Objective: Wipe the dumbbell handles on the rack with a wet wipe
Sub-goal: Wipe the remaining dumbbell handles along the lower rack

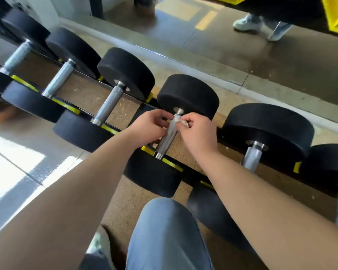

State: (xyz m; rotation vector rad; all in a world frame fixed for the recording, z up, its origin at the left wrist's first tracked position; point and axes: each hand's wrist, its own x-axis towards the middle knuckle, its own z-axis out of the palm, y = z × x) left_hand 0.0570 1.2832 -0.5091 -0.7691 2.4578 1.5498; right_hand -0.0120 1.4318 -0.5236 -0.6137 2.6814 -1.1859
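Head view. The 4th dumbbell (pixel 187 94) from the left lay across the black-and-yellow rack (pixel 191 177). The wet wipe (pixel 177 120) sat bunched against the upper end of the dumbbell handle (pixel 167 139), pinched there by the curled fingers of the right hand (pixel 197 133). The left hand (pixel 150 126) curled its fingers round the same handle from the opposite side. A blue-trousered knee (pixel 164 230) showed below.

Black dumbbell heads (pixel 187 96) hem the handle (pixel 167 139); sides open.
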